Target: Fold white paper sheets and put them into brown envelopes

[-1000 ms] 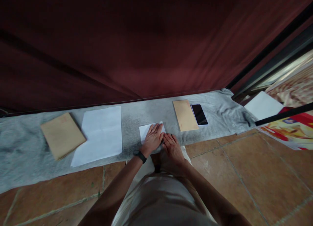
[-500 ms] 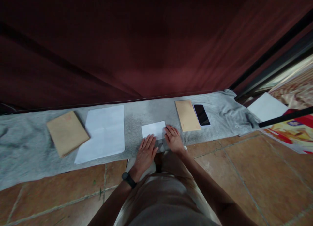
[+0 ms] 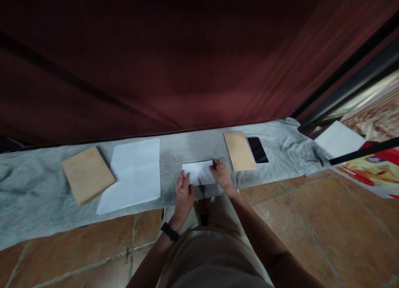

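A small folded sheet of white paper [image 3: 201,173] lies low over the grey cloth in front of me. My right hand [image 3: 222,173] has its fingers curled round the paper's right end and pinches it there. At the left end, my left hand [image 3: 184,194] takes the edge between thumb and fingers; part of that grip is hidden. A dark watch or band is on the left wrist. Just beyond the right hand lies a single brown envelope [image 3: 240,151], with a smartphone [image 3: 257,150] beside it.
Larger white sheets [image 3: 135,176] lie to the left, partly overlapped by a stack of brown envelopes [image 3: 89,175]. Grey cloth [image 3: 190,144] covers the narrow bench. Behind it hangs a dark red curtain [image 3: 187,72]. At right are a black bar [image 3: 364,151] and a printed box [image 3: 374,167].
Both hands were flat, pressing on the paper's near edge. Now they have shifted to its two ends and the fingers have closed on it.
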The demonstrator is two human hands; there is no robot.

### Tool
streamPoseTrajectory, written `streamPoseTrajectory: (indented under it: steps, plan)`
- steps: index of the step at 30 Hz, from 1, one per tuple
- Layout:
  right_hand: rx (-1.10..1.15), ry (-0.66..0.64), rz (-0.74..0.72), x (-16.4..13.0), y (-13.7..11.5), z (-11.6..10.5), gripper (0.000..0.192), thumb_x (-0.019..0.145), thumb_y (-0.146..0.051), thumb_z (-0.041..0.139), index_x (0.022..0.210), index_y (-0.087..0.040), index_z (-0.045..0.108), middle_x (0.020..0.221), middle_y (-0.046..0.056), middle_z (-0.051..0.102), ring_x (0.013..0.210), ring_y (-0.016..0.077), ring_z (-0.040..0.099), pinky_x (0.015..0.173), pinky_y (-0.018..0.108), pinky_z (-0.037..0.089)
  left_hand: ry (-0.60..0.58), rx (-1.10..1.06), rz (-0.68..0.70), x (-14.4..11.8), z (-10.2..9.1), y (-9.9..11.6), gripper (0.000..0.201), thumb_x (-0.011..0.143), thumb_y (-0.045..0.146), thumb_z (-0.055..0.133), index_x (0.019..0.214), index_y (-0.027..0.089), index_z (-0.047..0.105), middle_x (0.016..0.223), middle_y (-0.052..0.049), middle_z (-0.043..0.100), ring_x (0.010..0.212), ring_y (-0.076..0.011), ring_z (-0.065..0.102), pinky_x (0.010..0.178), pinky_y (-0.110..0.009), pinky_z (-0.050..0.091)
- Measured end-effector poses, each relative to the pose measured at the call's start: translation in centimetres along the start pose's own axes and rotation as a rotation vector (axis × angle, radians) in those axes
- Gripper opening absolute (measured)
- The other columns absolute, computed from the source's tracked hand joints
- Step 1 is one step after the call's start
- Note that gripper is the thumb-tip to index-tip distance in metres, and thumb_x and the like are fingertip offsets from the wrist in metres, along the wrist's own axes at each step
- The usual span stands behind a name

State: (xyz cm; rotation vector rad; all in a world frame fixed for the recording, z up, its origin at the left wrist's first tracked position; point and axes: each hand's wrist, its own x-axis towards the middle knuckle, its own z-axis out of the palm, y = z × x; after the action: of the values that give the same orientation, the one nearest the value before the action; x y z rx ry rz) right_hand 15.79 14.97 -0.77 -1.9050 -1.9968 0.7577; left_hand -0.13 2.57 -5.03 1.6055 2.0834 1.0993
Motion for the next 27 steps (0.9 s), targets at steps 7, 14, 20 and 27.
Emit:
streamPoseTrajectory:
  steps: [7,14,20,27]
  plan:
    - [0.067,-0.002,-0.047,1.7,0.6,-0.3,0.02,0.096,-0.026,0.058,0.096,-0.02,0.078,0.095,0.005,0.079,0.088,0.0182,0.073,0.075,0.022,0.052,0.009,0.14,0.098,0.0,-0.3,1.0,0.043,0.094,0.022,0.054,0.138,0.019,0.058,0.16,-0.017,0.042,0.146,-0.0334,0.043,0.116,-0.055,0.042]
    - [0.004,0.063,-0.051,2.9,1.1,-0.5,0.019,0.096,-0.027,0.06,0.1,-0.02,0.077,0.103,0.009,0.078,0.093,0.0219,0.074,0.08,0.028,0.055,-0.115,0.369,0.209,0.0,-0.6,3.1,0.046,0.1,0.026,0.046,0.145,0.018,0.052,0.161,-0.017,0.041,0.151,-0.0338,0.035,0.117,-0.058,0.038]
    - [-0.035,0.076,-0.077,3.2,1.2,-0.6,0.023,0.1,-0.029,0.054,0.101,-0.02,0.075,0.101,0.01,0.076,0.092,0.0224,0.073,0.082,0.03,0.054,-0.183,0.43,0.274,-0.2,-0.4,3.6,0.046,0.103,0.029,0.038,0.146,0.02,0.052,0.155,-0.013,0.052,0.145,-0.0307,0.045,0.119,-0.056,0.037]
    - [-0.019,0.24,-0.394,-0.1,2.4,0.8,0.038,0.104,-0.025,0.043,0.136,-0.015,0.059,0.132,0.015,0.065,0.124,0.0248,0.059,0.106,0.039,0.047,-0.21,0.424,0.329,1.4,0.4,4.1,0.05,0.104,0.03,0.037,0.149,0.011,0.048,0.158,-0.016,0.047,0.15,-0.0279,0.038,0.124,-0.051,0.032]
